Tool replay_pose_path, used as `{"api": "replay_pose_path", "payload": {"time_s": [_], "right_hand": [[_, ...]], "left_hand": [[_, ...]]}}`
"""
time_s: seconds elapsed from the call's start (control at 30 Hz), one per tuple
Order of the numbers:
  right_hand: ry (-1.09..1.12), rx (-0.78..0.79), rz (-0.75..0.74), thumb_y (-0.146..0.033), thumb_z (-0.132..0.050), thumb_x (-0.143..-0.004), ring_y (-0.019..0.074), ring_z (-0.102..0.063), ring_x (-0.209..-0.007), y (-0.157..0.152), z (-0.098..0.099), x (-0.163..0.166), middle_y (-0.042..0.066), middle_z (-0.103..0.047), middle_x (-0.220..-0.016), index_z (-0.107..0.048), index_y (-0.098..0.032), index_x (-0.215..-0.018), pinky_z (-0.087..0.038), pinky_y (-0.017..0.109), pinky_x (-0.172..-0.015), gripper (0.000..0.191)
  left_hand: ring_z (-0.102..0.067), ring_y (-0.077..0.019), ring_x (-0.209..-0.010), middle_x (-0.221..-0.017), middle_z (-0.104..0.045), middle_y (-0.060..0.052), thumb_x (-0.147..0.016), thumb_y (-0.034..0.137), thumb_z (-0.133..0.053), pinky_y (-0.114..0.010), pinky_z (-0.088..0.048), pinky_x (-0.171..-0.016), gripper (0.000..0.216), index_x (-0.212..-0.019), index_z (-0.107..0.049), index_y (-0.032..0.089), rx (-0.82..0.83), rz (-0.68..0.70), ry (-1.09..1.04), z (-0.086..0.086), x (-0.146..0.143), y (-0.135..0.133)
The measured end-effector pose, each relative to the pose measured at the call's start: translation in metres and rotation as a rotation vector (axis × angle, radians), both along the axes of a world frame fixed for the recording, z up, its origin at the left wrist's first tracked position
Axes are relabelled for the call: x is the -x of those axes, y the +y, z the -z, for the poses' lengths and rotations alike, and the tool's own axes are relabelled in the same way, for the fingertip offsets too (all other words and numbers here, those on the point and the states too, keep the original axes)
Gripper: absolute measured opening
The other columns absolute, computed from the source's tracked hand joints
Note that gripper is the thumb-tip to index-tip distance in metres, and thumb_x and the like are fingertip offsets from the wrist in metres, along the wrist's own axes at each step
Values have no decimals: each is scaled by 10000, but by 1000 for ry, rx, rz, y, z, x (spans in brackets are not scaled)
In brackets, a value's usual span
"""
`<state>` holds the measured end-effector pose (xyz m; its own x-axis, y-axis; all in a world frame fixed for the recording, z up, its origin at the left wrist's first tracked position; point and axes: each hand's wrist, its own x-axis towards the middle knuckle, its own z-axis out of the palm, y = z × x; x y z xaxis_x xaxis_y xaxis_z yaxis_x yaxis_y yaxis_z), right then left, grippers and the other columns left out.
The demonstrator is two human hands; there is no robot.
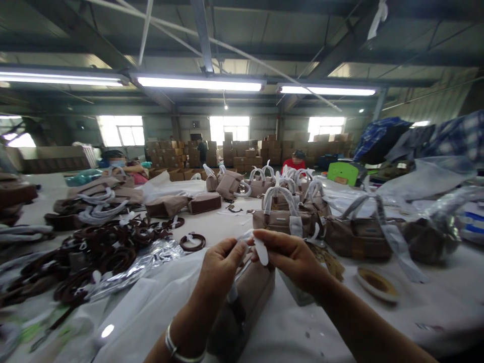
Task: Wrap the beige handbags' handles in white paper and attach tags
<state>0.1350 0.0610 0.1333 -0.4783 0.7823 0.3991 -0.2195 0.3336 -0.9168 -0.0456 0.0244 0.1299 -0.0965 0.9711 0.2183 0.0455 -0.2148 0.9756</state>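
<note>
My left hand (218, 268) and my right hand (291, 257) are raised over the table, fingertips close together. Both pinch a thin white strip of wrapping (260, 249) that hangs between them. Directly under the hands lies a taupe handbag (249, 297), partly hidden by my left wrist, which wears a silver bracelet. The strip seems to run down toward the bag's handle, but that part is hidden.
Several taupe handbags (282, 214) with white-wrapped handles stand behind my hands. A pile of dark brown straps (102, 249) and crinkled plastic lies at the left. A tape roll (376, 283) sits at the right. Two people and stacked cartons (242, 151) are at the back.
</note>
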Motion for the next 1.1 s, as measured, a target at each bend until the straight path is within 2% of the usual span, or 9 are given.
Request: {"api": "replay_pose_path", "payload": {"time_s": [0.1, 0.23, 0.3, 0.37, 0.43, 0.5, 0.67, 0.93, 1.1], "right_hand": [[-64, -174, 105, -329, -668, -846, 155, -598, -739, 2, -12, 8, 62, -686, -854, -764, -184, -936, -481, 279, -674, 196], [-113, -217, 133, -399, -626, -866, 120, -545, -636, 2, -25, 20, 46, -630, -732, -705, -142, -695, -442, 239, -580, 319], [-164, -108, 124, -401, -635, -846, 83, -475, -499, 2, -29, 26, 10, -593, -618, -705, -130, -764, -381, 213, -471, 292], [-186, 0, 131, -372, -672, -794, 67, -439, -428, 3, -31, 32, -23, -578, -570, -698, -116, -973, -338, 191, -409, 313], [-203, 82, 115, -335, -694, -748, 63, -429, -388, 6, -32, 36, -57, -562, -544, -593, -106, -1230, -321, 173, -370, 543], [-243, 140, 79, -314, -688, -728, 61, -414, -354, 9, -34, 38, -79, -542, -509, -499, -88, -1339, -307, 163, -341, 678], [-275, 206, 89, -285, -655, -716, 48, -412, -344, 15, -37, 40, -31, -598, -518, -648, -87, -1149, -293, 154, -328, 476], [-175, 232, 96, -312, -692, -675, 43, -376, -350, 13, -34, 48, -62, -541, -483, -681, -128, -1007, -266, 159, -340, 380], [-239, -10, 123, -289, -652, -748, 75, -469, -473, 13, -32, 47, -27, -576, -569, -706, -131, -966, -354, 191, -443, 274]], "left_hand": [[-491, -105, -605, -652, -594, -1, -815, 458, -653, -196, -391, -549, 319, -836, -720, 147, 2, -35, 23, 1, 2, -2], [-507, -110, -608, -672, -621, -10, -807, 452, -664, -205, -409, -553, 321, -865, -729, 143, 0, -44, 6, 1, 4, -3], [-533, -117, -619, -707, -654, -18, -800, 453, -669, -213, -433, -573, 334, -914, -735, 146, -3, -33, -22, 1, 3, -3], [-555, -127, -630, -743, -685, -31, -793, 459, -671, -224, -449, -590, 355, -953, -740, 151, -6, -32, -35, 0, 3, -3], [-582, -146, -662, -774, -706, -46, -789, 462, -671, -238, -464, -615, 366, -968, -745, 151, -21, -33, -33, -1, 3, -3], [-606, -169, -707, -780, -710, -55, -791, 451, -670, -253, -480, -649, 362, -977, -749, 151, -41, -29, -23, -1, 3, -3], [-604, -175, -702, -746, -698, -54, -811, 443, -653, -244, -463, -612, 357, -989, -749, 149, -45, -55, 43, -1, 5, -4], [-596, -167, -698, -794, -717, -50, -826, 439, -633, -242, -460, -620, 326, -948, -743, 157, -78, -84, 69, 2, 7, -5], [-600, -171, -683, -768, -714, -43, -841, 424, -609, -252, -475, -629, 311, -949, -742, 164, -109, -113, 113, 4, 5, -5]]}}
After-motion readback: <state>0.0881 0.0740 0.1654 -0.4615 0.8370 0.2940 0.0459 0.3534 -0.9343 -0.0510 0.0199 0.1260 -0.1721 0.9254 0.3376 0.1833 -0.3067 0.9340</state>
